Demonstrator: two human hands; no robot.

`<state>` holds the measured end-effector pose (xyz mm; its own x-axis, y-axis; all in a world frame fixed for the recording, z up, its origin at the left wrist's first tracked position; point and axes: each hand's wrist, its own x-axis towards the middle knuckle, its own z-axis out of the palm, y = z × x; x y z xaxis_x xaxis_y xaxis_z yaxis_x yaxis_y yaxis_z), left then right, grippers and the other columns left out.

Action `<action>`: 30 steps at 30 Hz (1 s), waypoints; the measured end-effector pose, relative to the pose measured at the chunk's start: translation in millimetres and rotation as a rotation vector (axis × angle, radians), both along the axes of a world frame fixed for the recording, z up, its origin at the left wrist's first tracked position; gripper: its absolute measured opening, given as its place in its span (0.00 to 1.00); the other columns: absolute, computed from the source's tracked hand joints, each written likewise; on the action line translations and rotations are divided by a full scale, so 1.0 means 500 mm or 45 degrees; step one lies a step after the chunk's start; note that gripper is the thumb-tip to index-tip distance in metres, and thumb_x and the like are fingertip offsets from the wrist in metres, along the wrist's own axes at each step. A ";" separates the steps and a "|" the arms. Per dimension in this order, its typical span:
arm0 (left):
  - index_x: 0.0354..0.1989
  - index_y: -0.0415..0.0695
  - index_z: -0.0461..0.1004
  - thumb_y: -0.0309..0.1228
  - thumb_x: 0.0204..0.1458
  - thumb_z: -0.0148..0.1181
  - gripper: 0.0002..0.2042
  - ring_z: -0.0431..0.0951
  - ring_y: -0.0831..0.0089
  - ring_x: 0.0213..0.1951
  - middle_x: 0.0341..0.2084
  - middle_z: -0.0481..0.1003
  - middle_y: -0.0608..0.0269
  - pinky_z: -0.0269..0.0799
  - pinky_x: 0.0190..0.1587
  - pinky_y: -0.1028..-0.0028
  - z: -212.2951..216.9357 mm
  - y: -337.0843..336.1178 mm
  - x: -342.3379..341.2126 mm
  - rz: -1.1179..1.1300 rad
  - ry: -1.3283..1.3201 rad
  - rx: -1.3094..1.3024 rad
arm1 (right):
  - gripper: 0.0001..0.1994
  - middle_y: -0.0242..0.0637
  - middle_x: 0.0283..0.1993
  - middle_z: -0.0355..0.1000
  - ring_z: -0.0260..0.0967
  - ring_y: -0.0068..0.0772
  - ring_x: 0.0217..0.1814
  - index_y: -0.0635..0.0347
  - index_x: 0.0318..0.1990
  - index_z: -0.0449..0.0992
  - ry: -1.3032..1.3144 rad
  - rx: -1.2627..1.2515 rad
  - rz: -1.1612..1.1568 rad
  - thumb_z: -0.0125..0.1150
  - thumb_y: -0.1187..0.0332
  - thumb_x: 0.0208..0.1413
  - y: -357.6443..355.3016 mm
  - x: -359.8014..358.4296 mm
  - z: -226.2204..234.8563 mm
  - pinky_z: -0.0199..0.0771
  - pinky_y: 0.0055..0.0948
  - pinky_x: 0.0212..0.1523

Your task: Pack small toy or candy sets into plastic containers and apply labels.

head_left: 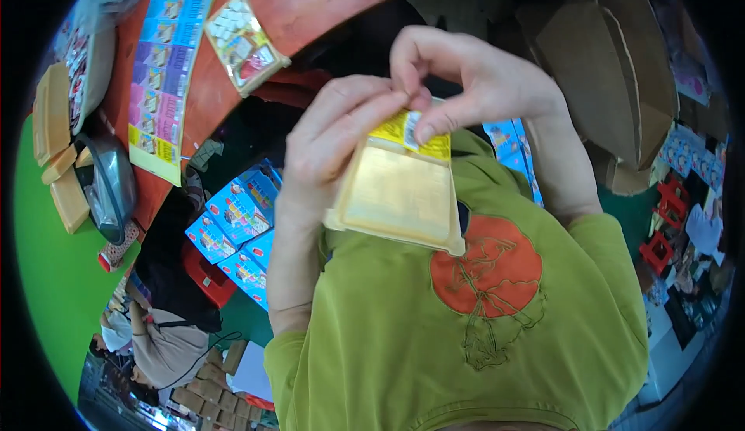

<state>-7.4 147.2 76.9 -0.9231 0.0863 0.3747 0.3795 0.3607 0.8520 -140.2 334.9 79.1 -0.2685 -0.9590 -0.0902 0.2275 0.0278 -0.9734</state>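
Note:
In front of my chest is a shallow cream plastic case (398, 198) with small feet at its near corners. Along its far edge runs a yellow printed label (434, 143). My left hand (334, 132) is closed round the case's left side, its fingertips at the label. Pressing on the label's right part is the thumb of my right hand (485, 78); its index finger curls toward the left fingertips, where the two hands meet. What lies between those fingertips is hidden.
On the red table (334, 0) lie a multicoloured sticker sheet (161, 82) and a similar case (243, 43) with white pieces inside. Blue printed boxes (240, 214) stand below its edge. Cream cases (53, 113) are stacked far left. An open cardboard box (605, 74) is at right.

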 end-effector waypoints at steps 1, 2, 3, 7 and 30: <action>0.48 0.36 0.78 0.25 0.43 0.69 0.20 0.79 0.59 0.43 0.43 0.77 0.49 0.76 0.45 0.68 -0.011 -0.005 -0.001 -0.027 0.052 -0.054 | 0.17 0.27 0.35 0.66 0.65 0.20 0.41 0.58 0.35 0.68 0.161 0.038 0.034 0.75 0.70 0.49 0.000 0.000 0.001 0.67 0.23 0.45; 0.48 0.36 0.78 0.25 0.43 0.69 0.20 0.79 0.58 0.43 0.43 0.77 0.50 0.76 0.44 0.68 -0.027 -0.012 0.002 -0.048 0.034 -0.019 | 0.15 0.27 0.35 0.66 0.65 0.19 0.40 0.57 0.34 0.68 0.310 0.028 -0.003 0.74 0.70 0.51 0.002 0.005 -0.008 0.66 0.23 0.44; 0.48 0.36 0.78 0.24 0.43 0.69 0.20 0.79 0.57 0.42 0.42 0.77 0.50 0.76 0.44 0.67 -0.036 -0.013 0.007 0.010 -0.040 0.053 | 0.14 0.26 0.35 0.67 0.65 0.18 0.40 0.57 0.35 0.69 0.261 0.084 -0.051 0.73 0.71 0.52 -0.003 0.011 -0.019 0.66 0.22 0.44; 0.52 0.35 0.74 0.18 0.53 0.66 0.17 0.79 0.72 0.47 0.46 0.77 0.58 0.77 0.49 0.73 -0.071 -0.004 0.053 0.396 -0.626 0.771 | 0.04 0.24 0.37 0.67 0.63 0.13 0.41 0.60 0.42 0.70 -0.044 0.172 -0.550 0.57 0.70 0.66 -0.081 0.056 -0.048 0.67 0.18 0.43; 0.64 0.32 0.58 0.21 0.57 0.63 0.28 0.73 0.84 0.32 0.43 0.73 0.58 0.68 0.27 0.85 -0.098 -0.117 -0.056 1.055 -0.466 0.807 | 0.16 0.50 0.44 0.71 0.72 0.48 0.47 0.66 0.47 0.72 0.724 0.243 -0.826 0.61 0.62 0.61 -0.294 -0.001 -0.105 0.73 0.40 0.50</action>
<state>-35.6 88.6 27.8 -0.6703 -0.7210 -0.1754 -0.0907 -0.1550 0.9837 -140.7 188.1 26.4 -0.8074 -0.5846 0.0798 -0.2626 0.2350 -0.9358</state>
